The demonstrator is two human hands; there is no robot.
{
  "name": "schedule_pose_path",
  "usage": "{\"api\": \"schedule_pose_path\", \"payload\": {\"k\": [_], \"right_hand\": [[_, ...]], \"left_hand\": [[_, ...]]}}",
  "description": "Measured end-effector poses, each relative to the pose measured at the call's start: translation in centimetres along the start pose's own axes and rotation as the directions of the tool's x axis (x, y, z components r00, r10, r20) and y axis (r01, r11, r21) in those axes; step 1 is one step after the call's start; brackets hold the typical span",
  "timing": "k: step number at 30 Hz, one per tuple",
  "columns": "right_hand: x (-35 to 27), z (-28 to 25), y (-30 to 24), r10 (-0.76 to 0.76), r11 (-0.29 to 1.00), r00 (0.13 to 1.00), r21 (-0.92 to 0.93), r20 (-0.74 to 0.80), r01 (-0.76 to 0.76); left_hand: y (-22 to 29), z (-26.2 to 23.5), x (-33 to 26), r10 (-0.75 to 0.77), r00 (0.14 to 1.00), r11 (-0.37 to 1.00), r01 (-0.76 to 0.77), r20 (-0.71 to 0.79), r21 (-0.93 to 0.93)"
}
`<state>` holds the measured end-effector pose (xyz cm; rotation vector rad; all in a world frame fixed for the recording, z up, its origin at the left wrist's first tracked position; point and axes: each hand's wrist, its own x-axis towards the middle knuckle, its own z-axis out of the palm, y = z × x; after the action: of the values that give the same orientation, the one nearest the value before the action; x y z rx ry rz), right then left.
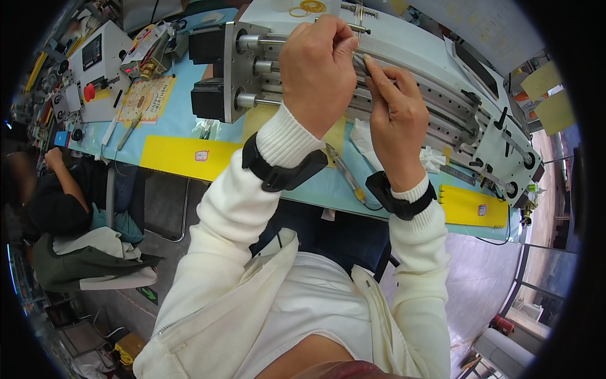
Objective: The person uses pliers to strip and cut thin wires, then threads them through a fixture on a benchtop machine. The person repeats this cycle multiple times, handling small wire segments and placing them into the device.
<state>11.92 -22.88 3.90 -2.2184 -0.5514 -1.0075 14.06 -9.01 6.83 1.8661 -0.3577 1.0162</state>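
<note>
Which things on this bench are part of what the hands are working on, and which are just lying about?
In hand: left hand and right hand pinch a thin metal piece over the long metal rail assembly.

Lying about: pen-like tool, white cloth, yellow cards, rubber bands, control box.

Both hands work tight against the linear rail assembly [404, 82], the left hand [315, 69] and right hand [394, 114] nearly touching, with little gap between them. The 3 steel rods [259, 66] and black motor blocks [207, 69] wall off the left side. Pliers [344, 174] and white tissue [366, 139] lie under the wrists. The light blue table edge [177, 129] further left is bare.
</note>
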Motion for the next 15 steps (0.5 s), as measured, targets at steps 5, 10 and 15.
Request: {"api": "schedule_pose_path", "payload": {"k": [5,10,15], "right_hand": [[0.01,0.17,-0.07,0.002,1.000,1.000,0.008,-0.013,-0.002],[-0.07,0.26,0.05,0.006,1.000,1.000,0.010,-0.014,-0.006],[-0.16,0.40,0.24,-0.007,1.000,1.000,0.011,-0.019,0.007]], "left_hand": [[-0.01,0.00,0.00,0.001,1.000,1.000,-0.001,0.001,0.008],[0.00,0.01,0.00,0.000,1.000,1.000,0.000,0.006,0.013],[0.12,0.00,0.01,0.003,1.000,1.000,-0.003,-0.001,0.008]]}}
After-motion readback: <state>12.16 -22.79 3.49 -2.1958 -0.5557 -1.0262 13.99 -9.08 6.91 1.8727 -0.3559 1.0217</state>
